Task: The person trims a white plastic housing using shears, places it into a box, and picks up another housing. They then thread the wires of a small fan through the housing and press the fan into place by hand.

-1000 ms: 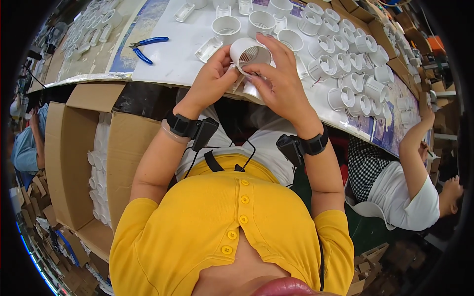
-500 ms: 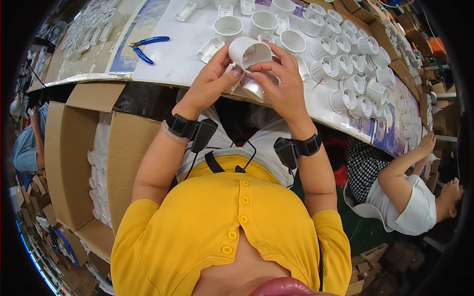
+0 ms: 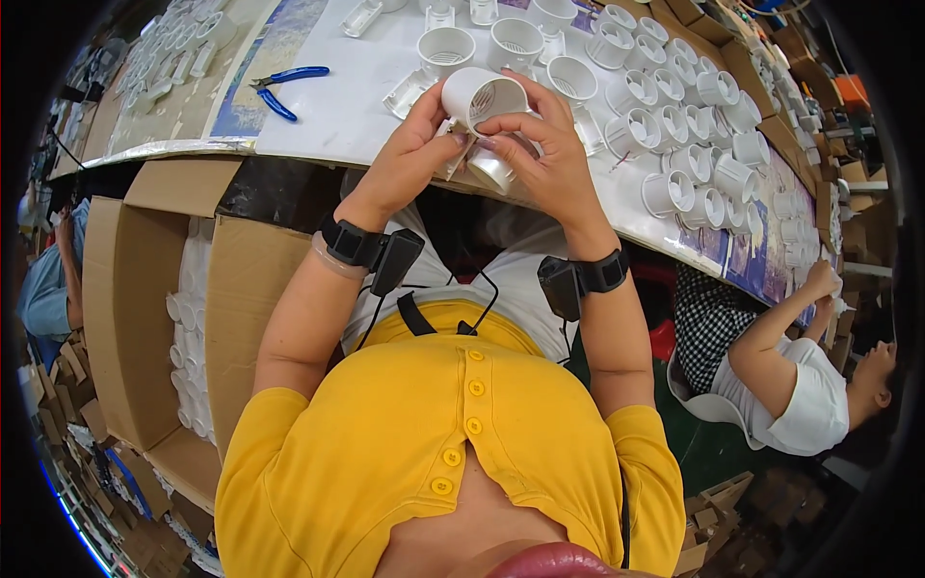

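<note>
Between my two hands, just above the table's near edge, is a white round plastic housing [image 3: 474,96], its open end tilted up to the right. My left hand [image 3: 412,149] is closed round its left side, thumb low near a thin white bracket piece. With curled fingers, my right hand [image 3: 544,144] grips the right side and rim. Below the housing, a white cylindrical part [image 3: 491,169] shows under my right fingers; whether it is joined to the housing is hidden. Close behind my hands stand more white cups [image 3: 446,48] with slotted bottoms.
Blue-handled cutters [image 3: 287,87] lie on the white table [image 3: 337,125] to the left. Many white cups [image 3: 670,135] crowd the right side. A cardboard box [image 3: 145,318] holding white parts stands at lower left. Another person [image 3: 795,385] sits at the right, arms at the table.
My hands keep hold of the housing and have shifted only slightly, the right fingers resettling. The person at the right has moved their hands a little.
</note>
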`<state>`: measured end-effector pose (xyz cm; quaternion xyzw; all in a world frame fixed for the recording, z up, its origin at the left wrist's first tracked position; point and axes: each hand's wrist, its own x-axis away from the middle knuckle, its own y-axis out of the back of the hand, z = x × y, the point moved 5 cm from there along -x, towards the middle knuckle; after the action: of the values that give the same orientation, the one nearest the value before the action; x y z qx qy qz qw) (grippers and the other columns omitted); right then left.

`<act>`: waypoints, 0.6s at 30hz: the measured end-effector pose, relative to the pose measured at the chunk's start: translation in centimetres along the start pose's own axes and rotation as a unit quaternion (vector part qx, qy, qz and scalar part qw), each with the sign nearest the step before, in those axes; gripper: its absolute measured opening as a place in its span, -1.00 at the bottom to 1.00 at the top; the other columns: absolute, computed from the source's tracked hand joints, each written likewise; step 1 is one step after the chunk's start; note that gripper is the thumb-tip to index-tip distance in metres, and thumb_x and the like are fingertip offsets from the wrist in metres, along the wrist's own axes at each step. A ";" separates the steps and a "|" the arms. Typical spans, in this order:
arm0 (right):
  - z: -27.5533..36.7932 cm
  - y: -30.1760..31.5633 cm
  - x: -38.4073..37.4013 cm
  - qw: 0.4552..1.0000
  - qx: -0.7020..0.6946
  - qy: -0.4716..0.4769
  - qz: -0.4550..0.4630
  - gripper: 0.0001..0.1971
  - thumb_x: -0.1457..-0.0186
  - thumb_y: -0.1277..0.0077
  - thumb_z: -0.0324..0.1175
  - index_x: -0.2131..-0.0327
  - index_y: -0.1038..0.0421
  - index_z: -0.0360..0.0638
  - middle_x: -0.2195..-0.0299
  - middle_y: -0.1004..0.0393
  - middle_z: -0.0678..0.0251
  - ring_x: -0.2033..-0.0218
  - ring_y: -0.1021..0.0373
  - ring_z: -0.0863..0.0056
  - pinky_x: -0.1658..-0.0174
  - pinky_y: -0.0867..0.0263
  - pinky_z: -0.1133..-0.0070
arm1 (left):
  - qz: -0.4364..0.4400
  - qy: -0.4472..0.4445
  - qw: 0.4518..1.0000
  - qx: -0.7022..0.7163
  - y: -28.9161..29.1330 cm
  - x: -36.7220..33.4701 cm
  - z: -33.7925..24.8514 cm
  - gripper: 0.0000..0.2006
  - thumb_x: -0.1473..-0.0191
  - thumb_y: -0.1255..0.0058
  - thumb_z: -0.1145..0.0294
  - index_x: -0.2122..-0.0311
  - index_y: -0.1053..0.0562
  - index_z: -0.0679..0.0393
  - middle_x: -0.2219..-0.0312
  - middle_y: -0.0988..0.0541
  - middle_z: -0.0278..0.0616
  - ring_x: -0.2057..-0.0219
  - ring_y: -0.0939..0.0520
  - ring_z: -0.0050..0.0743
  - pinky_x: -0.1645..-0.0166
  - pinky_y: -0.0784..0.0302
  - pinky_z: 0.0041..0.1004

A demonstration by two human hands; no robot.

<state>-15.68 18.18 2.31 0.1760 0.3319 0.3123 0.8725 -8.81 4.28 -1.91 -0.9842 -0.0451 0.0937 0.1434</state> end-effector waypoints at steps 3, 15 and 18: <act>0.1 0.4 -0.3 0.999 0.028 0.037 0.002 -0.85 0.09 -0.18 -0.41 0.34 -0.57 -0.04 -0.10 -0.28 0.33 -0.13 -0.14 0.33 -0.15 -0.08 0.45 | 0.038 0.022 0.998 0.046 -0.2 0.0 -0.2 -0.41 -0.17 0.13 0.43 -0.26 0.03 0.20 -0.08 -0.26 -0.21 -0.05 -0.32 -0.52 0.06 -0.40 -0.53; -1.0 -0.3 -0.3 0.999 -0.038 -0.011 -0.007 -0.87 0.08 -0.18 -0.40 0.36 -0.59 -0.03 -0.09 -0.30 0.31 -0.12 -0.16 0.32 -0.15 -0.10 0.47 | -0.005 -0.009 1.000 0.023 0.2 -0.2 0.2 -0.41 -0.15 0.12 0.46 -0.25 0.01 0.20 -0.09 -0.26 -0.21 -0.07 -0.30 -0.51 -0.01 -0.36 -0.53; -0.6 -0.3 -0.7 1.000 -0.001 0.016 0.017 -0.85 0.01 -0.13 -0.43 0.30 -0.54 -0.11 -0.06 -0.31 0.27 -0.09 -0.20 0.36 -0.13 -0.13 0.49 | -0.007 -0.017 1.000 0.009 0.4 -0.1 0.0 -0.42 -0.15 0.11 0.48 -0.24 0.00 0.20 -0.08 -0.26 -0.21 -0.08 -0.30 -0.51 -0.02 -0.36 -0.53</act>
<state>-16.34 17.50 2.08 0.1755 0.3430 0.3300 0.8618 -8.89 3.86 -1.98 -0.9808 -0.0535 0.1097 0.1524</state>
